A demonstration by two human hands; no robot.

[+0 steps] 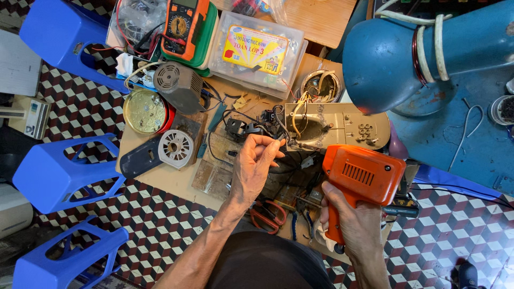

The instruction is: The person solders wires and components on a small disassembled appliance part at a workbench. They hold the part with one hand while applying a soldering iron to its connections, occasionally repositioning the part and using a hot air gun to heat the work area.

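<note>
My right hand (350, 219) grips the handle of an orange pistol-shaped soldering gun (361, 179), its body pointing left toward a beige plastic appliance housing (348, 126) with loose wires. My left hand (254, 166) is raised over the low wooden board (160, 179), fingertips pinched together near the housing's left edge; what they pinch is too small to tell. A bundle of black and yellow wires (292, 115) runs into the housing just beyond those fingers.
A grey motor (176, 85), a white fan wheel (175, 148), a round brass-coloured disc (144, 111), an orange multimeter (184, 24) and a clear plastic box (257, 51) crowd the board. Red-handled pliers (267, 214) lie near me. Blue stools (59, 171) stand left; a blue lamp (407, 53) hangs right.
</note>
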